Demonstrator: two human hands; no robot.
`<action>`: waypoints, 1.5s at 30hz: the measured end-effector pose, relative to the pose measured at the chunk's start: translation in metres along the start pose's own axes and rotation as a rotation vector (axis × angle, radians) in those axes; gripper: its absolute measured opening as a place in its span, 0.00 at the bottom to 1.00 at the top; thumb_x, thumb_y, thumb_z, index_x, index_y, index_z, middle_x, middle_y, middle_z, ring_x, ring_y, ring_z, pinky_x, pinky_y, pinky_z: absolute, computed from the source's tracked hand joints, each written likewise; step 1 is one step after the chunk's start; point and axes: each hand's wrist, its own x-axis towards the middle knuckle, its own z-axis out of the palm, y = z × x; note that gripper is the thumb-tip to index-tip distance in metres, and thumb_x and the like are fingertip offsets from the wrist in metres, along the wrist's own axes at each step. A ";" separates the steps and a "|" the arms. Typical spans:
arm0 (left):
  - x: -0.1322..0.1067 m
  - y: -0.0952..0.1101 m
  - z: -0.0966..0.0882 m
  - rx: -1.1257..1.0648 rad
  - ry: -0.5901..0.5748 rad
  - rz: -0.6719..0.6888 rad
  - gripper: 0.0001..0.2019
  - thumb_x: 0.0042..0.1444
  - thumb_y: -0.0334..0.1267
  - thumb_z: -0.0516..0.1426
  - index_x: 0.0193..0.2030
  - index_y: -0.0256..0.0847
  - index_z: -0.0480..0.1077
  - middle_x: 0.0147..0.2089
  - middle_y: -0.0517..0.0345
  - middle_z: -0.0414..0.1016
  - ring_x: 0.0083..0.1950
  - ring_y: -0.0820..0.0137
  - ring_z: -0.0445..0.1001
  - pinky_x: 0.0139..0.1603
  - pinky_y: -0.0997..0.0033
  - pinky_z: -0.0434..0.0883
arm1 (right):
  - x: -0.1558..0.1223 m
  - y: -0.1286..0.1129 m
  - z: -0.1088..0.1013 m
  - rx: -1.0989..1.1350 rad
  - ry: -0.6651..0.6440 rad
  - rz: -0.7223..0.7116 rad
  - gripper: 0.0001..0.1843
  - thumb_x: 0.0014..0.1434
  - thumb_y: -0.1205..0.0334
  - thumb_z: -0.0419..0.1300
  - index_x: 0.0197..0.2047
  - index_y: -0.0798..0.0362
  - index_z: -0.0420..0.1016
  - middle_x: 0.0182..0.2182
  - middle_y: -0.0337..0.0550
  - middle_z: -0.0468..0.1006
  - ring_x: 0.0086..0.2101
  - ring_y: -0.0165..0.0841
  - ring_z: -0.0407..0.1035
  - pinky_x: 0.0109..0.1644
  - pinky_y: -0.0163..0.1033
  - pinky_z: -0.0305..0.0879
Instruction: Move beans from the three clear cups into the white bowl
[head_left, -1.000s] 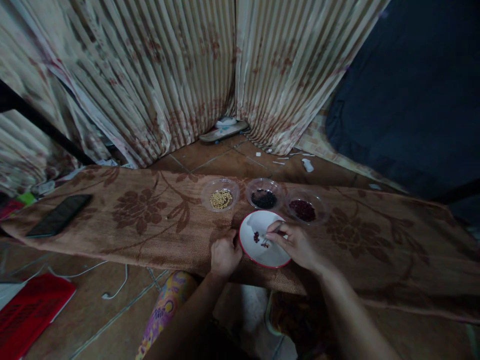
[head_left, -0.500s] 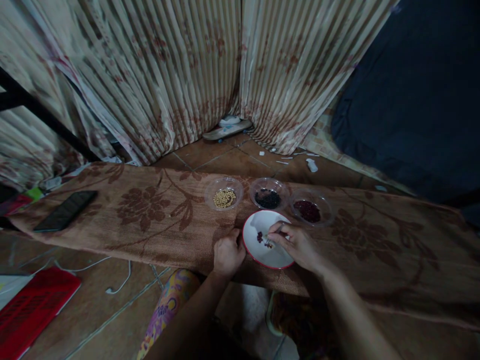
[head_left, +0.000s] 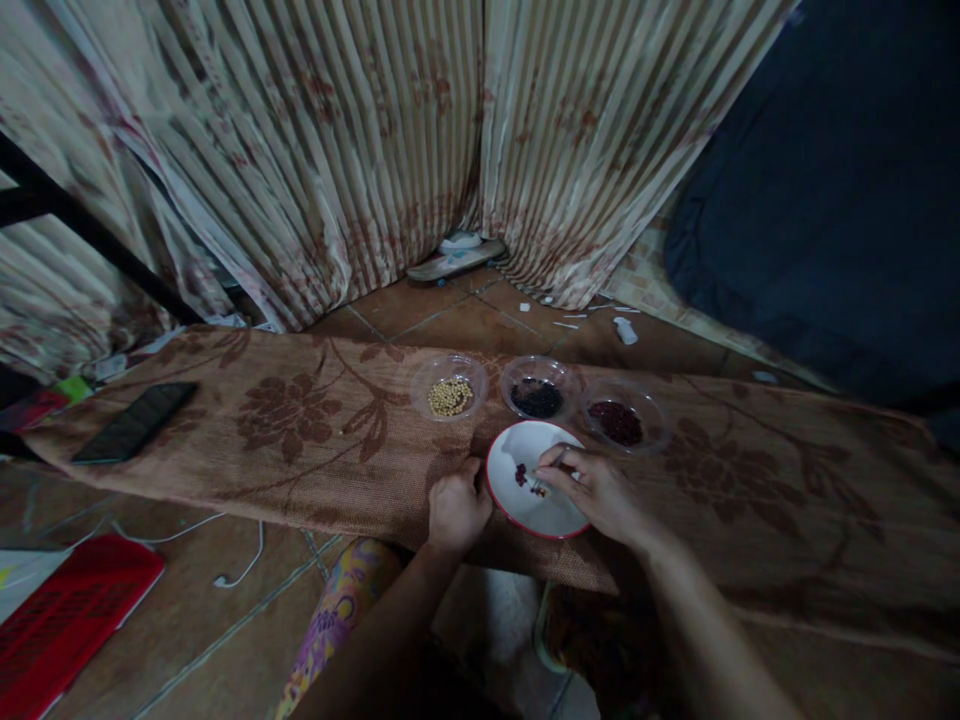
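Note:
Over a white bowl [head_left: 536, 440] with a red rim, my right hand [head_left: 600, 490] is closed in a pinch on a thin metal tool that looks like tweezers [head_left: 559, 456]. Its tip is down in the bowl, near a few dark red beans [head_left: 520, 474] and some paler bits. My left hand [head_left: 459, 508] is curled into a fist on the cloth against the bowl's left side; what its fingers hold, if anything, is hidden. Behind the bowl stand three clear plastic cups, with yellow beans [head_left: 450, 397], black beans [head_left: 538, 399] and dark red beans [head_left: 616, 424].
A brown flowered cloth [head_left: 390, 480] covers the long narrow table. A black phone [head_left: 136, 424] lies at its left end. On the tiled floor are a red basket [head_left: 90, 620], a white cable [head_left: 259, 550] and a skateboard [head_left: 457, 262] by the striped curtains [head_left: 375, 150].

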 end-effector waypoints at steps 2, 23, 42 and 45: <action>0.000 0.000 0.000 -0.001 0.008 0.009 0.11 0.58 0.40 0.49 0.43 0.46 0.70 0.37 0.58 0.77 0.39 0.71 0.74 0.37 0.76 0.62 | 0.000 0.000 0.000 0.005 0.007 0.004 0.14 0.60 0.51 0.53 0.35 0.51 0.72 0.29 0.38 0.76 0.30 0.32 0.69 0.34 0.35 0.63; 0.006 -0.007 0.005 -0.012 0.035 0.025 0.11 0.56 0.40 0.51 0.43 0.45 0.71 0.35 0.57 0.78 0.36 0.71 0.74 0.34 0.76 0.59 | -0.009 0.044 -0.086 0.052 1.172 0.105 0.16 0.50 0.51 0.63 0.28 0.58 0.74 0.24 0.42 0.75 0.25 0.31 0.68 0.30 0.38 0.65; 0.003 -0.007 0.007 -0.012 0.058 0.053 0.10 0.57 0.40 0.49 0.40 0.44 0.70 0.30 0.60 0.75 0.32 0.73 0.72 0.33 0.76 0.58 | -0.001 0.005 -0.011 -0.010 0.043 0.027 0.15 0.59 0.49 0.54 0.34 0.52 0.72 0.28 0.38 0.75 0.30 0.31 0.67 0.34 0.34 0.61; 0.003 -0.007 0.008 -0.017 0.057 0.055 0.10 0.57 0.41 0.49 0.40 0.44 0.70 0.31 0.59 0.76 0.33 0.73 0.72 0.33 0.76 0.58 | -0.001 0.007 -0.009 -0.022 0.037 0.026 0.15 0.59 0.49 0.54 0.34 0.52 0.72 0.27 0.38 0.74 0.30 0.31 0.67 0.35 0.34 0.61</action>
